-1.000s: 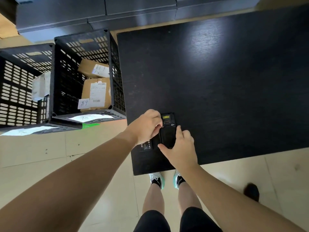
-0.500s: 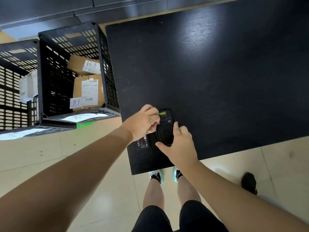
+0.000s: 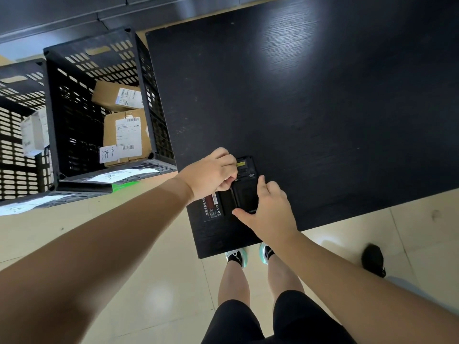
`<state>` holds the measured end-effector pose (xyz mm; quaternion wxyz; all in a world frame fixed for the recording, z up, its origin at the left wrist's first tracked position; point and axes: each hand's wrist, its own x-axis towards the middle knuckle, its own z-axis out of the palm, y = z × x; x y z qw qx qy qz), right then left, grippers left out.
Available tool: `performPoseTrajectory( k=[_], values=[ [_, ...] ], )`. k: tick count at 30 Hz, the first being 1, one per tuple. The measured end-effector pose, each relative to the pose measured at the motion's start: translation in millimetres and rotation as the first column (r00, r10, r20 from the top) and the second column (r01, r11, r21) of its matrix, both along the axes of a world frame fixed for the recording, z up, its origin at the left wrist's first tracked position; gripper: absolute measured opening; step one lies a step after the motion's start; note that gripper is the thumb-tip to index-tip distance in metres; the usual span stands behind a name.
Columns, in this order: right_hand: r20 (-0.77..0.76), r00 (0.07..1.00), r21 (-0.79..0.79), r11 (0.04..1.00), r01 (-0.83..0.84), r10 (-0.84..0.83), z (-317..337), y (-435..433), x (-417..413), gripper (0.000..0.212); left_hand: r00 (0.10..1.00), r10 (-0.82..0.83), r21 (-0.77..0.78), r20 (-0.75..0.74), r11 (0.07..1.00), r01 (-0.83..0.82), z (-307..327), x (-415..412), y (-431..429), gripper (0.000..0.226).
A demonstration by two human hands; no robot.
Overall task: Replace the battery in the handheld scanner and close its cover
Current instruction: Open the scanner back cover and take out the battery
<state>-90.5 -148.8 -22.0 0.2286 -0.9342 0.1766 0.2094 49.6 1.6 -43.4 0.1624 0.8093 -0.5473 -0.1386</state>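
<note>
Near the surface's [image 3: 310, 108] front left corner your scanner [image 3: 246, 184] lies back-up, long axis running front to back, its yellow-labelled end toward the far edge. Your right hand [image 3: 267, 214] presses its near end, grip apart; your left hand [image 3: 211, 173] pinches at its left side. A battery [image 3: 214, 204] lies just left.

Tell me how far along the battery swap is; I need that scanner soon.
Done: one battery lies loose on the table beside the scanner. In hand: the left hand and right hand are on the scanner's back. Left: whether the cover is fully shut cannot be told.
</note>
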Motion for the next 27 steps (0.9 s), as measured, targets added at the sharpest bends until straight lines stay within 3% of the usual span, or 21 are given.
performPoseTrajectory(
  k=[3, 8, 14, 19, 22, 24, 26, 27],
  values=[
    [0.002, 1.000, -0.004, 1.000, -0.003, 0.003, 0, 0, 0, 0.106, 0.994, -0.093, -0.001, 0.049, 0.996, 0.093, 3, 7, -3, 0.031],
    [0.007, 1.000, -0.017, 1.000, -0.026, 0.026, -1, -1, -1, 0.106, 0.972, -0.205, 0.043, 0.117, 0.979, 0.201, 1, 18, -7, 0.035],
    [0.011, 0.999, -0.022, 0.999, -0.042, 0.042, -3, -2, -2, 0.107, 0.966, -0.232, 0.003, 0.111, 0.972, 0.233, 7, 25, -12, 0.032],
    [0.022, 0.999, -0.015, 0.999, -0.031, 0.032, -5, -2, -3, 0.106, 0.981, -0.183, -0.008, 0.071, 0.983, 0.184, 4, 25, -12, 0.012],
    [0.027, 0.999, 0.004, 1.000, -0.019, 0.019, -5, -2, -3, 0.106, 0.998, -0.057, -0.022, 0.025, 0.998, 0.057, 7, 15, -7, 0.010],
    [0.018, 0.999, 0.101, 0.994, 0.038, -0.040, -2, -8, -3, 0.103, 0.988, 0.140, -0.069, -0.068, 0.987, -0.144, 12, -4, -2, 0.004],
    [0.032, 0.983, 0.264, 0.950, 0.168, -0.183, 4, -21, 0, 0.090, 0.858, 0.459, -0.079, -0.231, 0.870, -0.486, 19, -38, -1, 0.016],
    [0.054, 0.971, 0.319, 0.925, 0.206, -0.234, 7, -30, 3, 0.077, 0.722, 0.612, -0.028, -0.323, 0.757, -0.653, 24, -58, -5, 0.028]
  ],
)
